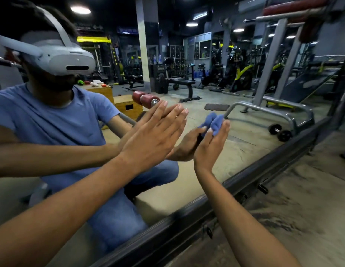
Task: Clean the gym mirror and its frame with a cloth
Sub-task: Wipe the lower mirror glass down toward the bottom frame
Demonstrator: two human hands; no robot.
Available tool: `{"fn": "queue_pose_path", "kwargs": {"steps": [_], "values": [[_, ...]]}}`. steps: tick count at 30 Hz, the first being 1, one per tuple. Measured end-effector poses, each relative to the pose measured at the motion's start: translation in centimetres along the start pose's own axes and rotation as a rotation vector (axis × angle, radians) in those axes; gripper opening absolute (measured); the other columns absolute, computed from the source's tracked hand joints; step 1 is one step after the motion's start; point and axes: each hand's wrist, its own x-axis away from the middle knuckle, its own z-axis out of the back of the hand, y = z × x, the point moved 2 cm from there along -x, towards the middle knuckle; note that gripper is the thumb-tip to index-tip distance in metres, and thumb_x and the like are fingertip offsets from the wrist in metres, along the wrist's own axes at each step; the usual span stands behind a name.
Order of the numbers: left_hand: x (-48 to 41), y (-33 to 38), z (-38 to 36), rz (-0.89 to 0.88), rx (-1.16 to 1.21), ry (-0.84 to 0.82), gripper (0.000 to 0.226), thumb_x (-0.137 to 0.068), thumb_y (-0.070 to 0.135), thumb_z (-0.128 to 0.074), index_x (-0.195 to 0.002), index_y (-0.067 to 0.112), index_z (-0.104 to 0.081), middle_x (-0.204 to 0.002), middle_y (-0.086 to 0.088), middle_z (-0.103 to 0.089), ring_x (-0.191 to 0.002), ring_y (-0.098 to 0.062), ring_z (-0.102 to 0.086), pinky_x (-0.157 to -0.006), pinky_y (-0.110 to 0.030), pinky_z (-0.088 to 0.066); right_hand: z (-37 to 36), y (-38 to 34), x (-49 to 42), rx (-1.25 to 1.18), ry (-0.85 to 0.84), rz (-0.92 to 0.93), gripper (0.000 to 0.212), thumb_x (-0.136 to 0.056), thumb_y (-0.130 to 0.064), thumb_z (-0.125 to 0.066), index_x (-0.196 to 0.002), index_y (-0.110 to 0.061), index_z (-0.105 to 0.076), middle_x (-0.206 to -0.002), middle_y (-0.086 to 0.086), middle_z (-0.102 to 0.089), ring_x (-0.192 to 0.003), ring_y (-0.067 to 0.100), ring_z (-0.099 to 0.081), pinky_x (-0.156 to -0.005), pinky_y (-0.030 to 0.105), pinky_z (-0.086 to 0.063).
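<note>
A large gym mirror (216, 93) fills most of the view, with its dark metal frame (187, 214) running diagonally along the floor. My left hand (150, 139) lies flat against the glass, fingers spread, meeting its own reflection. My right hand (212, 145) holds a bunched blue cloth (214, 122) pressed to the mirror just right of the left hand. The reflection shows a crouching person in a blue shirt with a white headset.
The dusty concrete floor (293, 218) stretches to the right of the frame. Small dark brackets (263, 188) stick out from the frame's base. A grey machine frame (273, 60) with a red pad stands at the upper right. Benches, bikes and wooden boxes appear only in reflection.
</note>
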Motion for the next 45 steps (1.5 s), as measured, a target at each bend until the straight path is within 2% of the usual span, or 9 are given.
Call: {"fn": "queue_pose_path", "kwargs": {"steps": [7, 11, 14, 18, 21, 26, 33, 39, 45], "values": [[-0.1, -0.1, 0.2, 0.006, 0.071, 0.005, 0.072, -0.108, 0.036, -0.028, -0.165, -0.006, -0.014, -0.174, -0.028, -0.011, -0.162, -0.045, -0.006, -0.128, -0.066, -0.009, -1.9, -4.0, 1.6, 0.059, -0.172, 0.467, 0.062, -0.112, -0.022, -0.039, -0.167, -0.013, -0.012, -0.175, 0.004, -0.008, -0.163, 0.021, -0.007, -0.132, 0.048, -0.012], [-1.6, 0.2, 1.2, 0.021, 0.033, 0.057, 0.064, -0.102, 0.035, -0.049, -0.156, 0.0, -0.045, -0.166, -0.023, -0.038, -0.156, -0.041, -0.03, -0.128, -0.062, -0.014, 0.3, -0.7, -0.4, 0.03, -0.114, 0.255, 0.061, -0.112, -0.032, -0.034, -0.168, -0.019, -0.011, -0.176, -0.003, -0.007, -0.162, 0.013, -0.006, -0.131, 0.052, -0.015], [-3.1, 0.5, 0.6, 0.016, 0.04, 0.032, 0.067, -0.104, 0.029, -0.027, -0.163, -0.003, -0.026, -0.173, -0.024, -0.02, -0.161, -0.043, -0.014, -0.127, -0.065, -0.012, -0.8, -3.4, -5.0, 0.019, 0.029, 0.114, 0.061, -0.109, -0.026, -0.034, -0.166, -0.008, -0.02, -0.175, 0.006, -0.016, -0.162, 0.018, -0.009, -0.132, 0.044, -0.011], [-3.7, 1.5, -0.5, 0.063, 0.053, -0.033, 0.074, -0.103, 0.033, -0.014, -0.166, -0.005, -0.005, -0.175, -0.026, -0.004, -0.163, -0.044, 0.001, -0.128, -0.066, -0.008, -1.2, -4.1, -4.5, 0.073, -0.168, 0.478, 0.06, -0.112, -0.02, -0.038, -0.165, -0.001, -0.017, -0.174, 0.007, -0.01, -0.163, 0.027, -0.008, -0.132, 0.051, -0.012], [-3.7, 1.9, -1.0, 0.062, 0.017, -0.02, 0.074, -0.106, 0.034, -0.018, -0.165, -0.007, -0.004, -0.175, -0.028, -0.001, -0.162, -0.046, 0.001, -0.129, -0.067, -0.007, 1.3, 0.3, -4.3, 0.18, -0.256, 0.606, 0.063, -0.111, -0.025, -0.037, -0.165, -0.002, -0.016, -0.175, 0.007, -0.008, -0.163, 0.028, -0.009, -0.131, 0.053, -0.016], [-3.9, 1.8, -0.5, 0.078, -0.022, 0.017, 0.071, -0.106, 0.029, -0.028, -0.166, -0.006, -0.013, -0.175, -0.026, -0.01, -0.163, -0.043, -0.01, -0.13, -0.064, -0.007, 0.7, -1.6, -9.5, 0.052, -0.068, 0.267, 0.061, -0.11, -0.025, -0.033, -0.165, -0.003, -0.019, -0.174, 0.012, -0.016, -0.163, 0.025, -0.009, -0.132, 0.037, -0.008], [-5.3, 3.8, -0.7, 0.044, -0.043, -0.03, 0.072, -0.102, 0.027, -0.04, -0.164, -0.005, -0.023, -0.174, -0.025, -0.014, -0.163, -0.043, -0.011, -0.131, -0.062, -0.011, 3.2, 2.7, -4.2, 0.159, -0.448, 0.742, 0.065, -0.109, -0.026, -0.04, -0.164, -0.001, -0.017, -0.173, 0.018, -0.014, -0.163, 0.031, -0.008, -0.128, 0.06, -0.017], [-7.1, 5.1, -1.1, 0.115, -0.078, -0.002, 0.071, -0.103, 0.029, -0.039, -0.165, -0.002, -0.026, -0.175, -0.021, -0.019, -0.162, -0.04, -0.018, -0.127, -0.066, -0.022, 2.9, 0.8, -13.3, 0.022, -0.165, 0.432, 0.061, -0.107, -0.017, -0.039, -0.164, -0.001, -0.023, -0.173, 0.014, -0.018, -0.162, 0.03, -0.011, -0.129, 0.057, -0.016], [-7.0, 5.6, -1.1, 0.063, -0.164, -0.049, 0.066, -0.108, 0.026, -0.033, -0.165, -0.005, -0.022, -0.174, -0.024, -0.018, -0.161, -0.042, -0.02, -0.129, -0.064, -0.02, 3.5, 5.0, -6.3, 0.079, -0.483, 0.856, 0.064, -0.104, -0.015, -0.053, -0.161, 0.0, -0.029, -0.171, 0.02, -0.02, -0.16, 0.04, -0.017, -0.129, 0.058, -0.014]]}}
